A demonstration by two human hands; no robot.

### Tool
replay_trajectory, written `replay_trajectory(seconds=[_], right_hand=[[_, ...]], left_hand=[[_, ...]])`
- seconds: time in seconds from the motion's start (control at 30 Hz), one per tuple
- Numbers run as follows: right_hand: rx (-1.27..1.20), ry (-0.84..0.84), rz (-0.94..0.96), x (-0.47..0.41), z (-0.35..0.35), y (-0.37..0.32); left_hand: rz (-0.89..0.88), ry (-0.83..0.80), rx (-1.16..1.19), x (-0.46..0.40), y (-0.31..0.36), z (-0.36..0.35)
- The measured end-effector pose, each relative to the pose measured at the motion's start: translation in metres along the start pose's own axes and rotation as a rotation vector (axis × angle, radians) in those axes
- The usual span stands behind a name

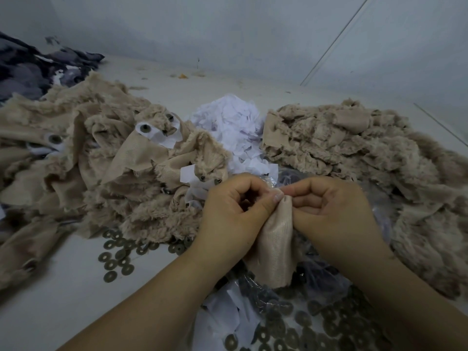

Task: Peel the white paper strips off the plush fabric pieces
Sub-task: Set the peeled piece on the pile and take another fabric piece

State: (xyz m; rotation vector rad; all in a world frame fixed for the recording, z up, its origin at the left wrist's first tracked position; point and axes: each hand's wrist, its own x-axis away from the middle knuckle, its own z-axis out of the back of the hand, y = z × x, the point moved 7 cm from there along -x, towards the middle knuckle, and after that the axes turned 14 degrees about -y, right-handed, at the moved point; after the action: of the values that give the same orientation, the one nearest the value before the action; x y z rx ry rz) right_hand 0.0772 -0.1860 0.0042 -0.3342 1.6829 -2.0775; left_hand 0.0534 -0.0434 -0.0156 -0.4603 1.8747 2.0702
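A beige plush fabric piece (pixel 274 244) hangs between my hands, its smooth back side toward me. My left hand (pixel 235 214) grips its top edge with curled fingers and the thumb pressed on the fabric. My right hand (pixel 329 209) pinches the same top edge from the right, fingertips meeting the left thumb. Whether any paper sits under the fingers is hidden. A left heap of plush pieces (pixel 106 160) carries white paper strips (pixel 162 138) and round metal eyes. Peeled white paper scraps (pixel 233 127) lie piled in the middle.
A second heap of beige plush pieces (pixel 354 148) spreads at the right. Several dark metal washers (pixel 116 262) lie scattered on the white table (pixel 63 300), more in a clear bag (pixel 304 320) below my hands. Dark patterned fabric (pixel 33 69) lies at the far left.
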Motion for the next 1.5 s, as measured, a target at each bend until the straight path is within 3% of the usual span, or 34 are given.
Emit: replay_trajectory(seconds=[0.5, 0.7, 0.87, 1.5], right_hand=[[-0.177, -0.07, -0.019, -0.002, 0.002, 0.006], [-0.254, -0.076, -0.012, -0.004, 0.002, 0.011], [-0.349, -0.08, -0.049, -0.005, 0.001, 0.016], [-0.106, 0.0, -0.01, -0.001, 0.006, 0.01]], left_hand=[[0.019, -0.006, 0.006, -0.001, -0.001, 0.0], [0.12, -0.009, 0.214, 0.002, -0.006, 0.0], [0.159, -0.001, 0.243, 0.002, -0.009, -0.002], [0.055, 0.006, 0.056, 0.002, -0.002, -0.001]])
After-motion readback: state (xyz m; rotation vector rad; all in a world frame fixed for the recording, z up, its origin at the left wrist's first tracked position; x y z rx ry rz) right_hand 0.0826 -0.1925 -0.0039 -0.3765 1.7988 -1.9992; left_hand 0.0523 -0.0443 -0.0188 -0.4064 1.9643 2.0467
